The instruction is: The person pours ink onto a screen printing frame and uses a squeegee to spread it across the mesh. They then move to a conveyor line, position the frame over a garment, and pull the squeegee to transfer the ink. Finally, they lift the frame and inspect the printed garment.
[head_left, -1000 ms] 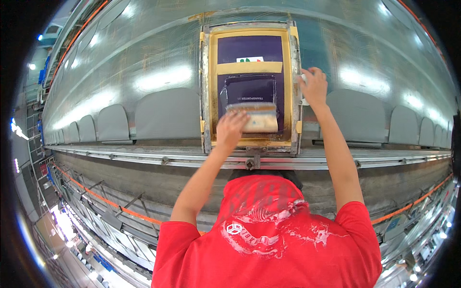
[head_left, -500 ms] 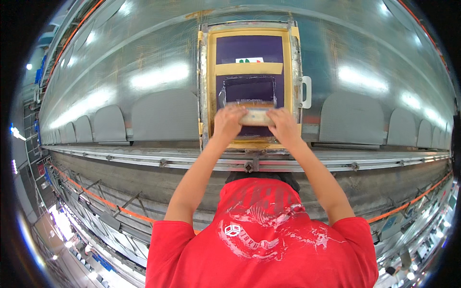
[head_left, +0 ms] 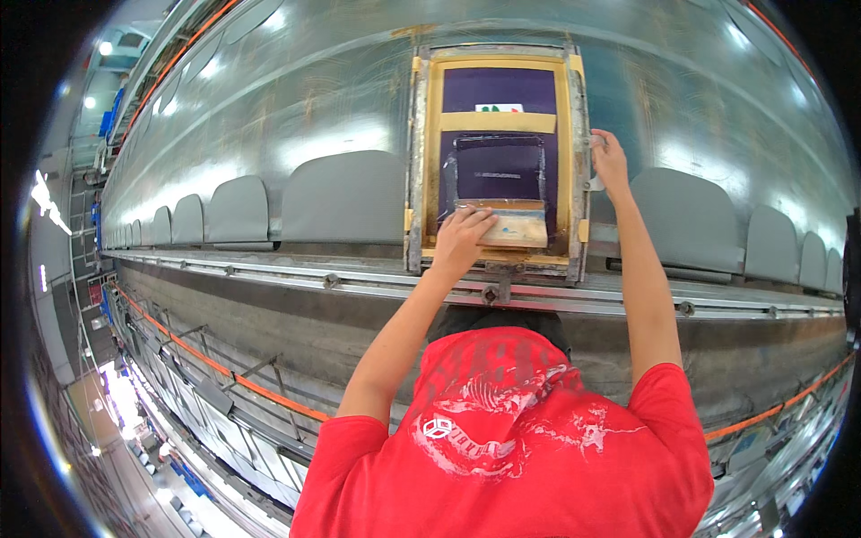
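A screen printing frame (head_left: 565, 188) with a yellow border, a purple mesh and a pale tape strip (head_left: 498, 121) stands on the long metal table (head_left: 350, 99). My left hand (head_left: 462, 235) grips the wooden squeegee (head_left: 518, 229), which lies crosswise at the near end of the mesh, below a dark rectangle outlined in glossy residue. My right hand (head_left: 608, 161) is at the frame's right side, fingers closed on a white handle (head_left: 595, 182). A small white patch with green and red marks (head_left: 499, 108) shows near the top of the mesh.
Grey padded pieces (head_left: 341, 197) line the table on both sides of the frame. An aluminium rail (head_left: 359, 280) with bolts runs along the near edge, with a bracket (head_left: 491, 292) under the frame. Orange bars (head_left: 224, 368) and metal racks lie at both lower sides.
Half a second ago both hands were on the squeegee; now my right hand is back on the white handle, as one second ago. The frame sits further right in the view.
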A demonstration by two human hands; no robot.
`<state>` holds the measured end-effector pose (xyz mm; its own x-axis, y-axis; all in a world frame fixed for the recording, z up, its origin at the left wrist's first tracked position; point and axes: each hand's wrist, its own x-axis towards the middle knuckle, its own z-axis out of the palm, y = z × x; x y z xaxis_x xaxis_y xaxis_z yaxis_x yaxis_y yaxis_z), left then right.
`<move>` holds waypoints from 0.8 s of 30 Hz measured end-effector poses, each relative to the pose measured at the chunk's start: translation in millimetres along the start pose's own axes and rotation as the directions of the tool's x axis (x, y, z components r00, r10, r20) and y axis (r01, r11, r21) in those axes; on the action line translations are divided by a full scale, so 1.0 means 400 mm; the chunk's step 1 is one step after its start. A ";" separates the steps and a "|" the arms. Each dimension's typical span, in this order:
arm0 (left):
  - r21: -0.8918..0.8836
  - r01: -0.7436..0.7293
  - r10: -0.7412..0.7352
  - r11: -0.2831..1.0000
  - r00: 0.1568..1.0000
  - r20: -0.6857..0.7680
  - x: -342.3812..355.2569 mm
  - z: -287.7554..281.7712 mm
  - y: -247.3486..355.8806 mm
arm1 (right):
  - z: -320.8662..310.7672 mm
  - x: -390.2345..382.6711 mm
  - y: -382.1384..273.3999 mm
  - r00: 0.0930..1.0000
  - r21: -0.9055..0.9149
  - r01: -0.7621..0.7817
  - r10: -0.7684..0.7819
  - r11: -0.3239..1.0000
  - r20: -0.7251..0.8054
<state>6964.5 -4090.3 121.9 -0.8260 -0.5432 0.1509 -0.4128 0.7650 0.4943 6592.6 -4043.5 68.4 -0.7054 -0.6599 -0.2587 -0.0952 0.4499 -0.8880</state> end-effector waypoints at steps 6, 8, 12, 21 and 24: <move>-0.022 0.021 -0.021 1.000 0.999 -0.037 -0.093 -0.063 -0.062 | 0.106 -0.046 -0.146 0.934 -0.148 0.173 -0.210 0.974 -0.289; 0.015 0.041 -0.040 0.999 0.997 -0.068 -0.134 -0.101 -0.128 | 0.200 -0.071 -0.196 0.924 -0.158 0.194 -0.234 0.968 -0.303; 0.054 0.076 -0.073 0.996 0.996 -0.055 -0.231 -0.251 -0.361 | 0.511 -0.133 -0.243 0.893 -0.110 0.280 -0.300 0.954 -0.334; 0.078 0.049 -0.047 0.996 0.999 -0.027 -0.304 -0.380 -0.532 | 0.706 -0.186 -0.316 0.935 -0.112 0.208 -0.231 0.972 -0.270; 0.069 0.015 -0.012 0.997 0.999 -0.039 -0.299 -0.393 -0.528 | 0.709 -0.174 -0.296 0.907 -0.099 0.260 -0.278 0.960 -0.316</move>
<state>7211.0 -4241.4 134.1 -0.8054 -0.5654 0.1781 -0.4506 0.7791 0.4358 6852.3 -4221.5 83.5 -0.8352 -0.5338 0.1324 -0.3445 0.3200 -0.8826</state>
